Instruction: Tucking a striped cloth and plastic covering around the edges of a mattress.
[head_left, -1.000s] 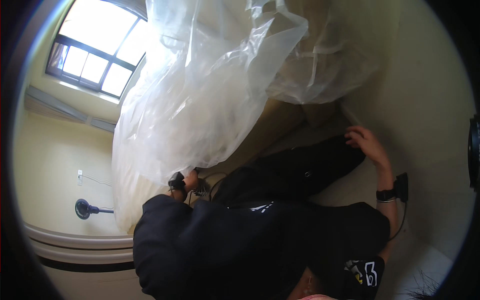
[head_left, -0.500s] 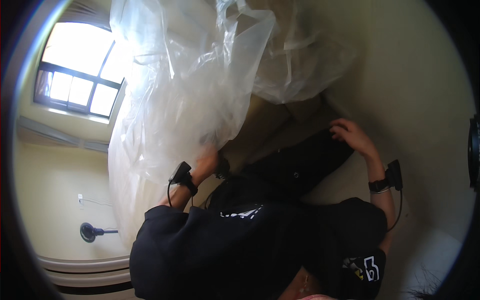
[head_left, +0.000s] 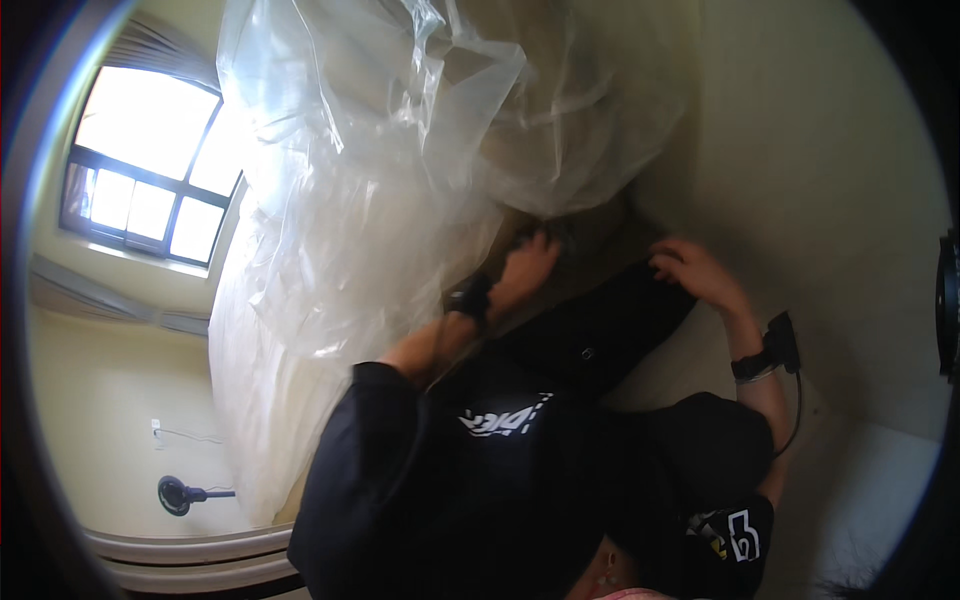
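Observation:
A large sheet of clear plastic (head_left: 350, 230) hangs in folds to the left and in front of me. My left hand (head_left: 532, 262) is beside its lower right edge, low over a shadowed area. The fingers look bent together around something dark and greyish, too blurred to name. At the bent knee of my black trousers (head_left: 610, 320) is my right hand (head_left: 697, 272), its fingers loosely curved and apart, holding nothing. Both wrists carry black straps.
More bunched plastic (head_left: 590, 140) hangs at the far middle. A plain pale wall (head_left: 820, 180) rises at the right. A bright window (head_left: 150, 160) and a dark round-headed stand (head_left: 180, 495) are at the left, past the plastic.
My left hand has moved right and away from me, out from against the plastic sheet. The plastic has shifted slightly left. My right hand stays nearly where it was.

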